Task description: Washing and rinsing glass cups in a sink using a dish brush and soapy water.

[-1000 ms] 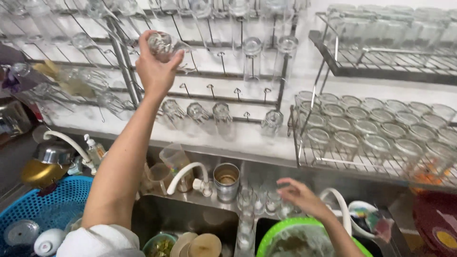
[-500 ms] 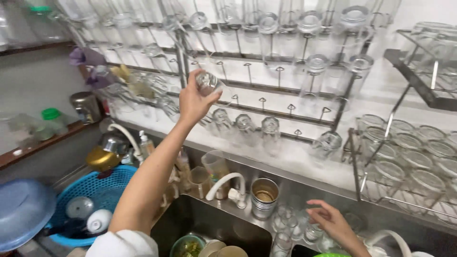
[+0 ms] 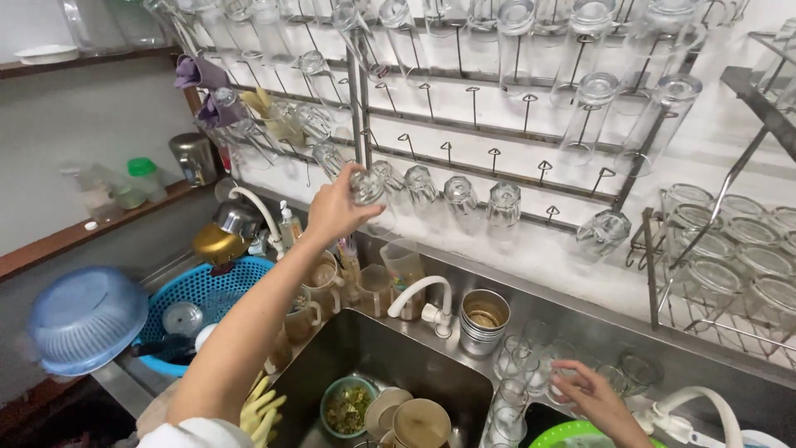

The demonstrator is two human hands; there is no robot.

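A wall rack [image 3: 514,170] of metal pegs fills the upper frame. Its lowest row carries five upturned glasses [image 3: 460,197]. In the lower centre, one steel sink [image 3: 390,365] holds three bowls. At lower left lie two blue baskets [image 3: 87,315]. The left hand [image 3: 336,211] grips one clear glass [image 3: 366,187] at the rack's lowest row, lower than half a second ago. The right hand [image 3: 593,398], at lower right, closes on one glass on the worktop [image 3: 572,319], as before.
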